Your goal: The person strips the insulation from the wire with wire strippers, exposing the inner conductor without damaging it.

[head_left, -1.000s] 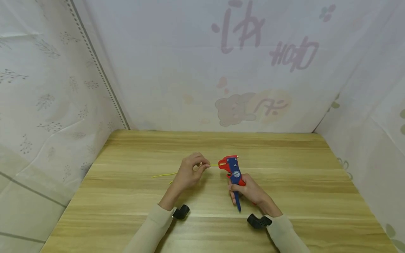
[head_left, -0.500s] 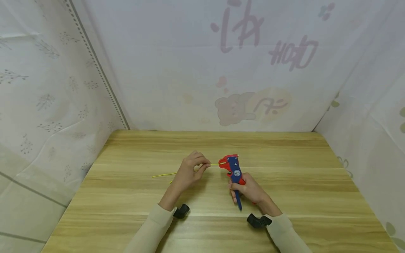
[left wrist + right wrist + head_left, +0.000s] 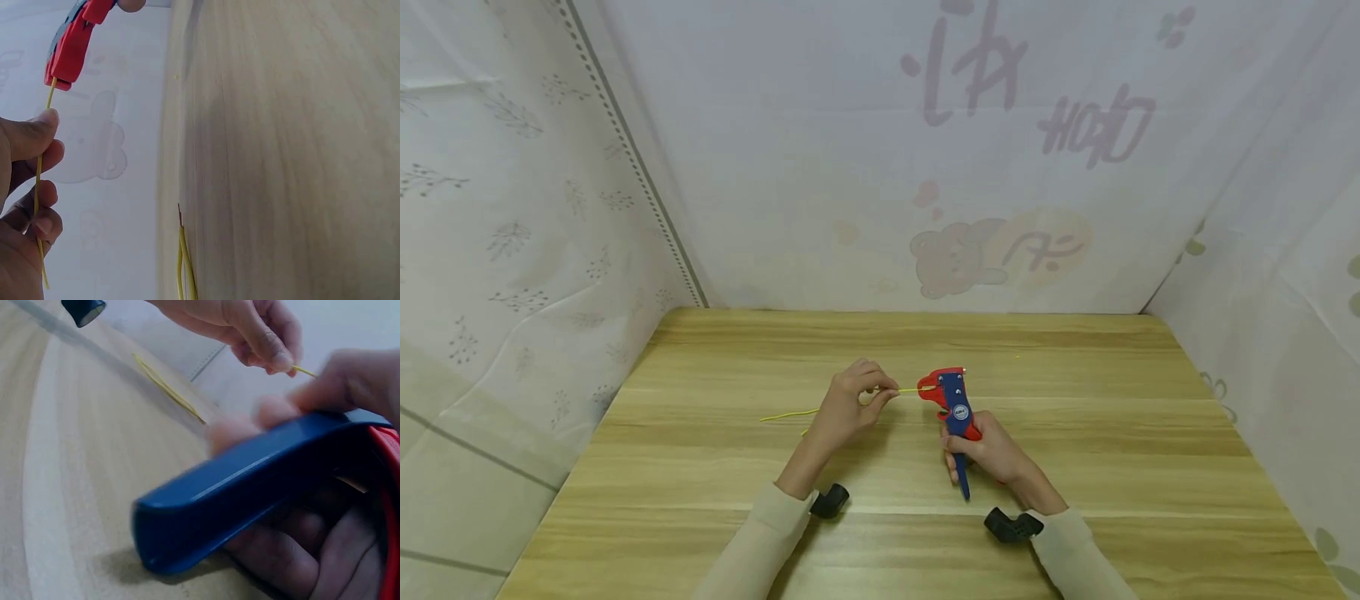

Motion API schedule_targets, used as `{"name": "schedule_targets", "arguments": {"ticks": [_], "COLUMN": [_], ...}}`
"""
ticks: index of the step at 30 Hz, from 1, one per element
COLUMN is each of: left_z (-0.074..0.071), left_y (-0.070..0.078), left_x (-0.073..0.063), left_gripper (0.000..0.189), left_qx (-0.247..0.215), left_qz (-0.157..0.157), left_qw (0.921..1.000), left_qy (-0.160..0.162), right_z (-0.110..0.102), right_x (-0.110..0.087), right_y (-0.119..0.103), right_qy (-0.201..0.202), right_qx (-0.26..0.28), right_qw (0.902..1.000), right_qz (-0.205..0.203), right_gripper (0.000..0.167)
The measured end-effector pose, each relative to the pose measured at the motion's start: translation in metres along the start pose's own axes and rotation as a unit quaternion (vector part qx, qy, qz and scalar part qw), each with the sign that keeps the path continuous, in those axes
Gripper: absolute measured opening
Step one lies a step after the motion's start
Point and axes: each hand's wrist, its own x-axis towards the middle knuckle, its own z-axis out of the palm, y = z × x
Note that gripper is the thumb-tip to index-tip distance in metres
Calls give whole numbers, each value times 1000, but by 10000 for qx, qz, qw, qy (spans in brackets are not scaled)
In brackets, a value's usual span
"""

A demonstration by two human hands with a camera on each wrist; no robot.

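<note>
My left hand (image 3: pixel 850 404) pinches a thin yellow wire (image 3: pixel 39 169) between thumb and fingertips, above the table. The wire's far end enters the red jaws of a red and blue wire stripper (image 3: pixel 957 408); that end is hidden inside them. My right hand (image 3: pixel 992 448) grips the stripper by its handles, its fingers wrapped round the blue one (image 3: pixel 250 469). Below and left of my left hand, more yellow wires (image 3: pixel 185 265) lie on the table, partly covered by that hand in the head view. One shows a bare copper tip in the left wrist view.
The wooden table (image 3: pixel 880 542) ends at a printed cloth backdrop (image 3: pixel 805 208), with similar cloth at both sides. A tiny yellow scrap (image 3: pixel 1018 357) lies toward the table's back right. Black wrist cameras (image 3: pixel 830 502) sit at both cuffs.
The wire stripper's handle end shifts very slightly in my right hand. My left hand keeps its pinch on the wire, almost unmoved.
</note>
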Motion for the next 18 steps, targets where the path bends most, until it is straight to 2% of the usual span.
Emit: {"name": "schedule_targets", "arguments": {"ticks": [8,18], "left_z": [-1,-2], "left_y": [1,6], "left_x": [1,2], "left_gripper": [7,5], "left_qx": [141,389], "left_qz": [-72,23], "left_qw": [9998,9992], "left_qy": [-86,-109], "right_z": [-2,-1], "right_x": [0,0], "right_y": [-3,-3], "right_qy": [-101,-74], "right_qx": [10,-1], "right_qw": [9998,9999], "right_qz": [170,157], "right_gripper": [34,31]}}
